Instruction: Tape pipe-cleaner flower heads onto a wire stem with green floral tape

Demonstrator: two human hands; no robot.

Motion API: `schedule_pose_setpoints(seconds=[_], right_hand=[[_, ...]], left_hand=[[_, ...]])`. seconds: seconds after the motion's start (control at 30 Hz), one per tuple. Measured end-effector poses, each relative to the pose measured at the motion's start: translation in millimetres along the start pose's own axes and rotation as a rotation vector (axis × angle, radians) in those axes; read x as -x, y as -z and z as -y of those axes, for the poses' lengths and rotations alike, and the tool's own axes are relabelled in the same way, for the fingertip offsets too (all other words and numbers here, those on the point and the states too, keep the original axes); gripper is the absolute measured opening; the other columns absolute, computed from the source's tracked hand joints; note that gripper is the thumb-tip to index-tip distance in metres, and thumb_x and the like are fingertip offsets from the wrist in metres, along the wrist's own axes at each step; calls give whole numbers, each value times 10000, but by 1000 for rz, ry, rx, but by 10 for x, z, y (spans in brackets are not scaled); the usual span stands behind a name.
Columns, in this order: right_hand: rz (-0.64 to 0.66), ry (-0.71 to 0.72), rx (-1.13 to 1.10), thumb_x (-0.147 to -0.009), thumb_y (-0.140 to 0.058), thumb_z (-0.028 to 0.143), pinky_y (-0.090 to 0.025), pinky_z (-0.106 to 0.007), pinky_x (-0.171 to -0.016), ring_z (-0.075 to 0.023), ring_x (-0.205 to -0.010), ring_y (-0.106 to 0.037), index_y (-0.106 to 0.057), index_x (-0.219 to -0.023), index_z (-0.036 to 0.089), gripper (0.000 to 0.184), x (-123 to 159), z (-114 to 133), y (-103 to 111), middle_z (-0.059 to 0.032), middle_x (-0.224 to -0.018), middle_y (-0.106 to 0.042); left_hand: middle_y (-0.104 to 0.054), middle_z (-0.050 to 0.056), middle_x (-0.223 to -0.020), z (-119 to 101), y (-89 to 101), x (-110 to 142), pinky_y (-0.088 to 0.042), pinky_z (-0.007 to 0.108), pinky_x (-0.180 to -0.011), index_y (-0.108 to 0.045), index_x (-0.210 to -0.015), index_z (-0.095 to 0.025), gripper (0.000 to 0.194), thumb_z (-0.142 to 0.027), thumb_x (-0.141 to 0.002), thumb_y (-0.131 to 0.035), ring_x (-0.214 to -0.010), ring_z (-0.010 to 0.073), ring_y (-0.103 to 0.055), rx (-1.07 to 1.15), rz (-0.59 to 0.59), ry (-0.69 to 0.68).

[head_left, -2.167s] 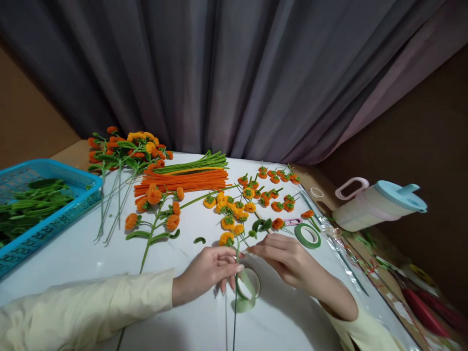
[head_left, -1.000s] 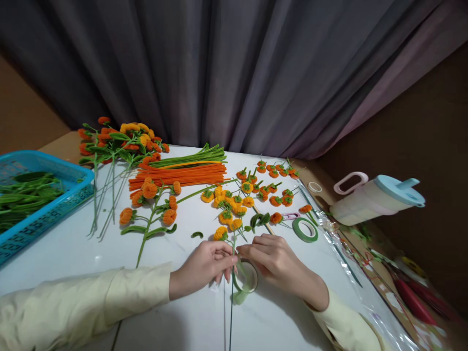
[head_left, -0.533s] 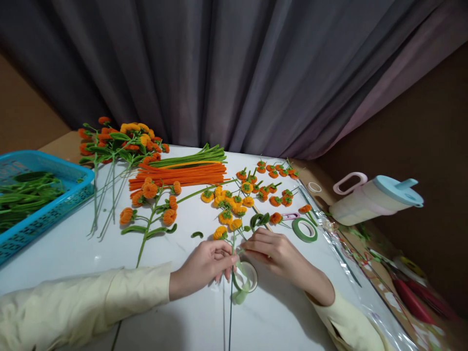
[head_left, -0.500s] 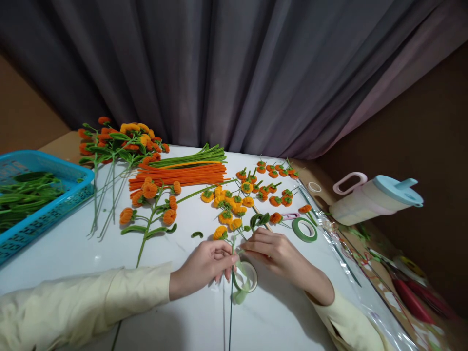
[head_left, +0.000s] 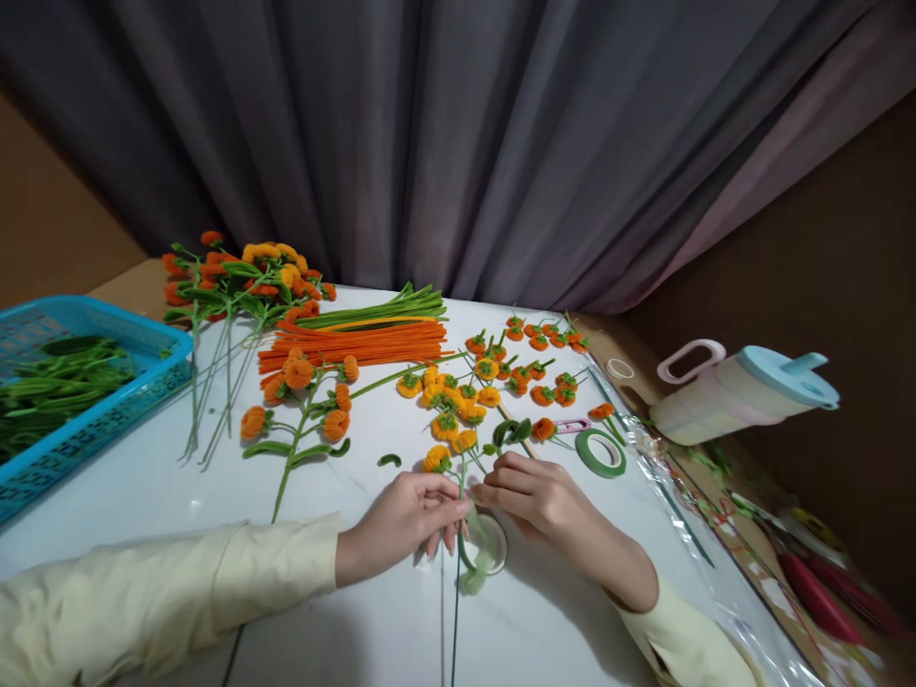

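My left hand pinches a thin green wire stem, which runs down toward the near edge of the table. Small yellow pumpkin-shaped chenille pieces top it, just beyond my fingers. Close by on the right, my right hand has its fingertips pressed together beside the stem; what lies between them is hidden. A roll of pale green floral tape is below and between both hands, a loose strip of it showing near the stem. Dark green looped leaves lie just past my right fingers.
On the left stand a blue basket of green leaves and a finished-looking orange sprig. Orange pipe cleaners lie behind. Orange pumpkins, a green tape roll, a tumbler and red-handled pliers are to the right.
The whole view has shifted slightly, so things appear a little farther right. Both hands keep nearly the same pose around the stem, with my right fingertips still close to it.
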State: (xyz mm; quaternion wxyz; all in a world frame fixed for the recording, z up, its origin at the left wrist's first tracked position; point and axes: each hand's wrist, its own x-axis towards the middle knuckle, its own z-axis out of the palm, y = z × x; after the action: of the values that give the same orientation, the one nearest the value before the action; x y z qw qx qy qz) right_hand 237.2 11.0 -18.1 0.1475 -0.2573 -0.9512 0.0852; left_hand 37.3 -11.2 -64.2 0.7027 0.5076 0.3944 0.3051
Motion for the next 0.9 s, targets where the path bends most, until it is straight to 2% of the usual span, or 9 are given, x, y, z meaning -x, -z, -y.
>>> schedule_pose_setpoints(seconds=[0.13,0.33,0.43,0.57,0.73,0.9], right_hand=[[-18,-3,32,-965,-399,195,-362,-276,-556,-179,-699,-491,-656,-964,159,259,1,22,-48,-51,-689,-606],[-15,-54,6,-952,-411,167,-359,-286,-554,-186,-699,-488,-655,-949,160,244,1,36,-99,-58,-721,-620],[-55,-83,-79,-953,-442,214,-398,-284,-574,-186,-717,-507,-638,-1010,149,214,7,7,-113,-68,-758,-629],[-51,-40,-200,-959,-438,211,-439,-288,-655,-178,-756,-525,-634,-1027,152,215,30,-36,-81,-73,-799,-630],[-8,-26,-125,-954,-423,155,-424,-281,-636,-175,-775,-524,-634,-1014,162,220,59,-39,-72,-64,-787,-618],[-55,-27,-44,-953,-427,156,-424,-270,-602,-177,-762,-532,-632,-1000,142,210,54,-3,-120,-65,-753,-618]], left_hand=[[-541,-15,-492,-31,-10,9,-304,182,-370,-567,-686,-127,409,-527,-752,-620,-378,63,-409,-25,-18,-2],[-532,-19,-485,-64,-32,22,-313,182,-375,-556,-666,-135,402,-522,-751,-621,-384,63,-409,-31,-23,-6],[-538,-18,-489,-62,-42,34,-308,183,-369,-547,-681,-139,401,-528,-750,-620,-386,67,-411,-29,-27,1],[-539,-20,-495,-55,-47,44,-301,182,-363,-535,-700,-144,401,-532,-744,-625,-392,70,-413,-25,-37,11],[-541,-18,-491,-69,-44,45,-303,181,-365,-534,-683,-142,404,-530,-737,-629,-386,66,-406,-27,-34,14],[-545,-14,-495,-78,-38,43,-303,185,-368,-550,-673,-133,401,-522,-745,-623,-387,67,-416,-18,-47,11]])
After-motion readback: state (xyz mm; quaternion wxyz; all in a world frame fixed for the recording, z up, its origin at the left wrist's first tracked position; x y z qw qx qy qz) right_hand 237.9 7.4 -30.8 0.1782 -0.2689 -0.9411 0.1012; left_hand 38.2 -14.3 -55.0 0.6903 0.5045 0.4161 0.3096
